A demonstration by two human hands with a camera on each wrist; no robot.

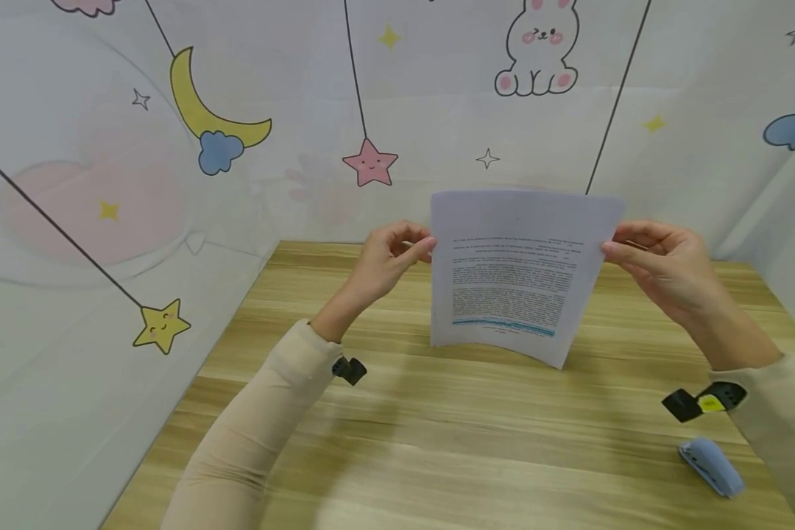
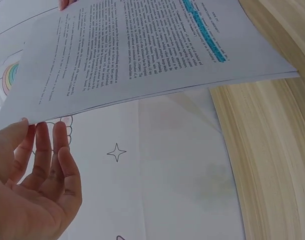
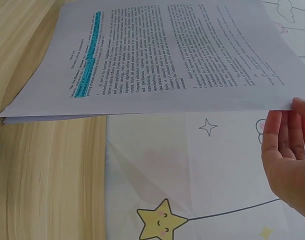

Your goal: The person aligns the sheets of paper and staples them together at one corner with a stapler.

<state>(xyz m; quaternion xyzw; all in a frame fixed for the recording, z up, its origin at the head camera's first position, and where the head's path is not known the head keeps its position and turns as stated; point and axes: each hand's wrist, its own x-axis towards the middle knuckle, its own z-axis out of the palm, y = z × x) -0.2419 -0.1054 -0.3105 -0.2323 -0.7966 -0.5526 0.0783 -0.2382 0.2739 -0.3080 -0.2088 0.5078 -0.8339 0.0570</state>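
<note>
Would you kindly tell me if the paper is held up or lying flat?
Held up: the left hand and right hand pinch the paper by its sides, its top in front of the backdrop.

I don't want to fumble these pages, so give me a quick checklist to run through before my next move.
1. Left grip on the sheets: ok, it pinches one side edge.
2. Right grip on the sheets: ok, it pinches the opposite edge.
3. Sheet edges flush: not ok, a lower sheet peeks out at a corner in the right wrist view.
4. Printed text upright to you: not ok, it's upside down in the head view.
5. Stapler on the table, untouched: ok.
6. Stapler loaded: cannot tell.
</note>
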